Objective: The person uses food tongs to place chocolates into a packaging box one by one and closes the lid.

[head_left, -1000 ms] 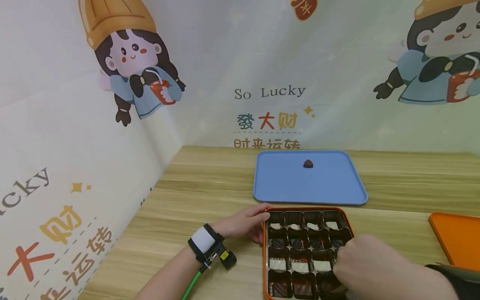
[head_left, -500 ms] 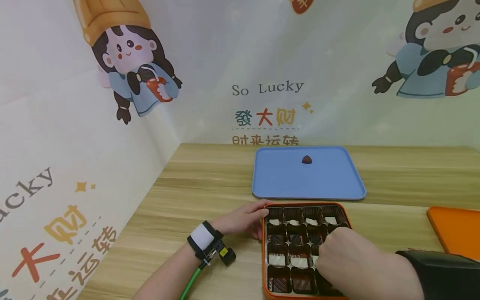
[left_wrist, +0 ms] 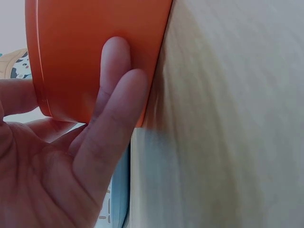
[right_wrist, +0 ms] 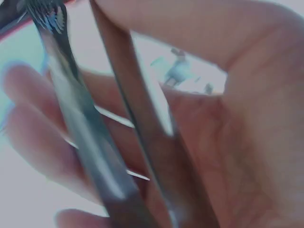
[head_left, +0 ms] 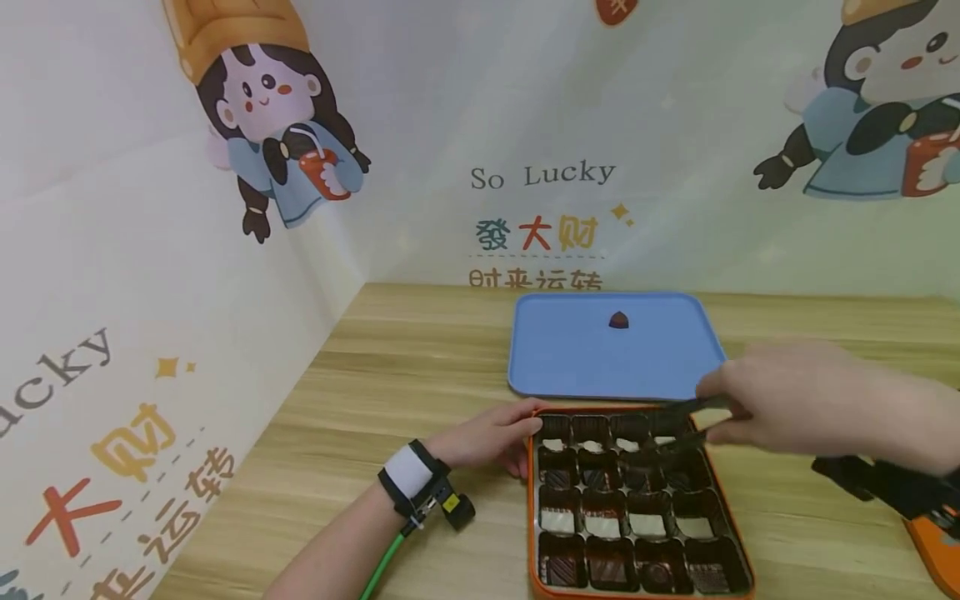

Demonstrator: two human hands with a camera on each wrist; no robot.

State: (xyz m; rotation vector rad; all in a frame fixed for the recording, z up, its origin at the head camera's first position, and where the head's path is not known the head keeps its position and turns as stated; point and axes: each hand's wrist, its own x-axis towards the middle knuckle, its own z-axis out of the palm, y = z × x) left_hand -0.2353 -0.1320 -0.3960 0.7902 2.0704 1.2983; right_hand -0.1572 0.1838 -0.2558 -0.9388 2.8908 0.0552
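Observation:
My left hand (head_left: 495,435) grips the far left corner of an orange box (head_left: 532,517), fingers laid along its outer wall (left_wrist: 71,42) in the left wrist view. The box holds a dark insert with rows of compartments, with dark chocolates (head_left: 658,575) and white pieces (head_left: 647,525) in them. Over the back right of the box, my right hand (head_left: 802,400) holds metal tongs (right_wrist: 92,137). Their two arms stand apart and the tips, blurred, overlap the back compartments in the head view. Behind the box, one dark chocolate (head_left: 618,320) sits on a blue tray (head_left: 585,367).
An orange tray or lid (head_left: 937,558) lies at the right, partly behind the right wrist strap. A printed cloth wall (head_left: 420,167) stands behind the wooden table (head_left: 397,358) and along its left side. A green cable (head_left: 382,571) runs from my left wrist.
My right hand has swung from the box's front right up and back to its far right side, bringing the tongs into view and uncovering the front right compartments. My left hand stays put.

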